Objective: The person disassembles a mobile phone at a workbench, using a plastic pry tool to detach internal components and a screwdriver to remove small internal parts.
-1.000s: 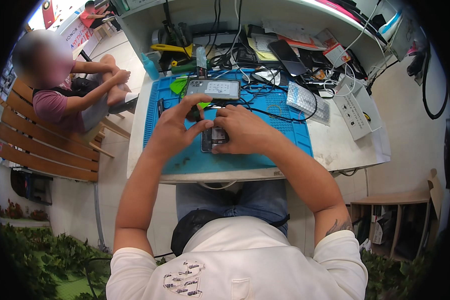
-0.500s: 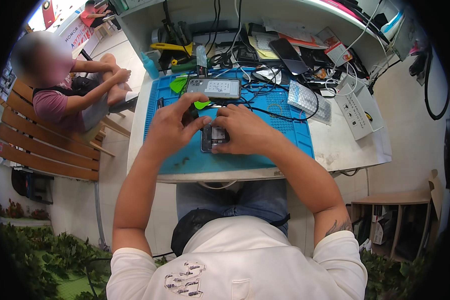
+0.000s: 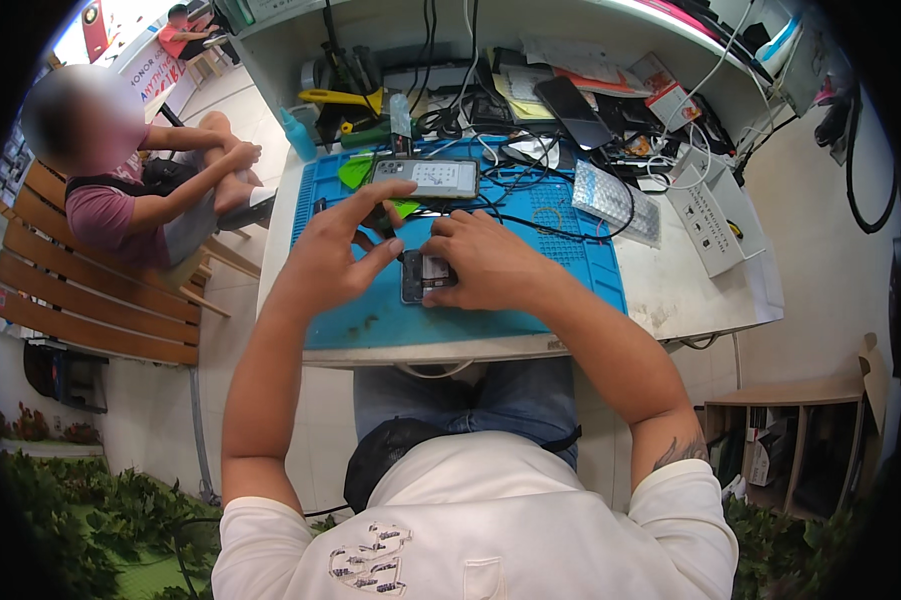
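Opened phone lay on blue mat, long axis toward shelf. Right hand pressed it; left hand hovered, fingers spread.

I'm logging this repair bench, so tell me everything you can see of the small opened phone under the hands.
The opened phone is a small dark slab lying flat on the blue work mat, its inner side up, showing pale and dark parts too small to tell apart. The right hand rests on its right side, covering part of it; the left hand hovers beside its upper left corner.

One head-worn fisheye camera looks steeply down, from close above, onto the blue mat and lap.
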Tool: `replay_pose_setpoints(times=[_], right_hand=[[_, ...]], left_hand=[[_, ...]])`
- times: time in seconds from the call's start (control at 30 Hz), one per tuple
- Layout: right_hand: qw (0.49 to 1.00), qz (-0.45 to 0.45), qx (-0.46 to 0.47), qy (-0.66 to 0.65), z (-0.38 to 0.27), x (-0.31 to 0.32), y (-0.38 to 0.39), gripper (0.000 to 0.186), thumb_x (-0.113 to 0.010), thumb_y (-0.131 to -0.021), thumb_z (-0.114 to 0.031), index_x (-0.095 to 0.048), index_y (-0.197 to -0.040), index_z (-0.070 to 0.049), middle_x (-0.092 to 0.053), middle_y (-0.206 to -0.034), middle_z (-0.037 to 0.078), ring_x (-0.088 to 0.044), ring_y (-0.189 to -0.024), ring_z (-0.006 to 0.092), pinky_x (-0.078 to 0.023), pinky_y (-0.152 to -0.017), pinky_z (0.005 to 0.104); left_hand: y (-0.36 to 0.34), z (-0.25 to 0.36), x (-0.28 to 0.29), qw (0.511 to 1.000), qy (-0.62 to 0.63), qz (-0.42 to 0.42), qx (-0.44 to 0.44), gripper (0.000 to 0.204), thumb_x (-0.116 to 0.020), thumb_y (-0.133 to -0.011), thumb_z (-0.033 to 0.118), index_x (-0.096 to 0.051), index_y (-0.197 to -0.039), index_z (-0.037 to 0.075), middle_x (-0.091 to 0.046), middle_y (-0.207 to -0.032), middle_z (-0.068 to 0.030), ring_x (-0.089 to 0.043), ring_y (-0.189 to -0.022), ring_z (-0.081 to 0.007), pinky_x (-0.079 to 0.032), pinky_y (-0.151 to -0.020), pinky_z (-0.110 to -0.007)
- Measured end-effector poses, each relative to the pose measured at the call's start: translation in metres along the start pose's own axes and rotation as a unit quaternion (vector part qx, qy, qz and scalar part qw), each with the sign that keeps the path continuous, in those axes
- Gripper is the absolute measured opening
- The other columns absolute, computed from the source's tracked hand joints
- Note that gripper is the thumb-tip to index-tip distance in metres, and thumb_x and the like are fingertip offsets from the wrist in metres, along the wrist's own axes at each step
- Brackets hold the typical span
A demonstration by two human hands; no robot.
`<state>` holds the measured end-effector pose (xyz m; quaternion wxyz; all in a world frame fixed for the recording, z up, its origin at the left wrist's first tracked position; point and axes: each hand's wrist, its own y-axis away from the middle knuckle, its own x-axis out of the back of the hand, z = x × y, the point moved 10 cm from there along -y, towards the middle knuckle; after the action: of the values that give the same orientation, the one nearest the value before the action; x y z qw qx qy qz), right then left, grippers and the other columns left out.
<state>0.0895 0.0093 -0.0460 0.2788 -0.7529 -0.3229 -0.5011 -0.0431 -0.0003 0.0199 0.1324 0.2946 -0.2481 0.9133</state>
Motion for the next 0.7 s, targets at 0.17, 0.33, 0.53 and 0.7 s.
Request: replay_pose_setpoints(times=[0.17, 0.33, 0.53, 0.7], right_hand=[[1.0, 0.015, 0.014, 0.006, 0.0, -0.001, 0.002, 0.063, -0.093, -0.085, -0.051, -0.082, -0.123, -0.003, -0.072, -0.121, 0.012, -0.064, -0.123, 0.0312, -0.048, -0.105, 0.0458], [1.0, 0.019, 0.02, -0.006, -0.001, 0.002, 0.002, 0.053, -0.09, -0.09, -0.046, -0.082, -0.121, -0.003, -0.072, -0.121, 0.012, -0.064, -0.123, 0.0301, -0.047, -0.104, 0.0452], [0.997, 0.063, 0.048, -0.001, -0.002, 0.002, 0.001, 0.032, -0.08, -0.1, -0.03, -0.083, -0.119, -0.005, -0.072, -0.119, 0.011, -0.063, -0.122, 0.0302, -0.047, -0.102, 0.0453], [0.996, 0.061, 0.064, 0.011, -0.005, -0.005, -0.003, 0.03, -0.079, -0.099, -0.028, -0.083, -0.12, -0.006, -0.072, -0.12, 0.011, -0.063, -0.121, 0.0304, -0.047, -0.102, 0.046]], left_hand=[[0.002, 0.006, 0.002, 0.998, -0.056, -0.014, 0.001, 0.071, -0.085, -0.097, 0.005, -0.061, -0.163, 0.018, -0.077, -0.11, -0.0093, -0.077, -0.09, -0.0192, -0.063, -0.082, -0.033], [0.006, 0.003, 0.005, 0.998, -0.055, 0.005, -0.015, 0.071, -0.086, -0.097, 0.008, -0.062, -0.163, 0.018, -0.078, -0.108, -0.009, -0.077, -0.089, -0.0193, -0.064, -0.083, -0.034], [0.007, 0.007, 0.005, 0.998, -0.066, 0.011, -0.018, 0.068, -0.087, -0.097, 0.008, -0.065, -0.161, 0.016, -0.08, -0.113, -0.0102, -0.079, -0.087, -0.0193, -0.064, -0.084, -0.034], [0.008, 0.004, 0.004, 0.997, -0.073, 0.012, -0.008, 0.069, -0.087, -0.097, 0.009, -0.064, -0.161, 0.016, -0.082, -0.114, -0.0114, -0.081, -0.089, -0.0198, -0.065, -0.086, -0.034]])
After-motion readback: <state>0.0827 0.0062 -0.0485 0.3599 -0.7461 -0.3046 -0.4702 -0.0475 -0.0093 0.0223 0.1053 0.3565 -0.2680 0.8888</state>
